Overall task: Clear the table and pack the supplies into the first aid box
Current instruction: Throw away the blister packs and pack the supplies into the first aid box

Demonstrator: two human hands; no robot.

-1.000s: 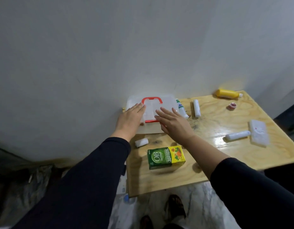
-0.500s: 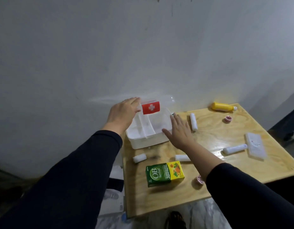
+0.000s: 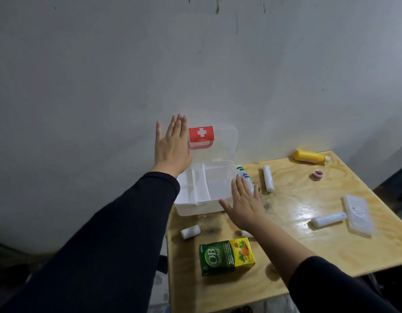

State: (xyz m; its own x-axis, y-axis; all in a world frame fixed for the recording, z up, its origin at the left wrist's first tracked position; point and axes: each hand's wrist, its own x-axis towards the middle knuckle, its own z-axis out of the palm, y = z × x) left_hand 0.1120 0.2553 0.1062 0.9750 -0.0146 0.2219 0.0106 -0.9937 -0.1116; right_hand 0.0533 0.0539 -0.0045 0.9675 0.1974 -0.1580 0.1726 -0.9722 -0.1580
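The white first aid box (image 3: 196,208) stands open at the table's back left, its clear lid (image 3: 225,143) with a red cross label upright against the wall. My left hand (image 3: 173,146) is flat and open beside the lid's left part. My right hand (image 3: 243,202) lies open at the box's right front corner, holding nothing. Supplies lie around: a green and yellow carton (image 3: 226,256), a small white roll (image 3: 190,231), a green-striped tube (image 3: 244,175), two white rolls (image 3: 268,178) (image 3: 327,219), a yellow bottle (image 3: 309,156), a flat white pack (image 3: 359,214).
A small pink tape roll (image 3: 317,175) sits near the back right. The wooden table (image 3: 308,245) butts against a grey wall; its left and front edges drop to a cluttered floor. Another white roll (image 3: 244,233) peeks out under my right forearm.
The box lid has swung up from closed to upright against the wall, pushed by my left hand. My right hand slid off the lid to the box's right front corner.
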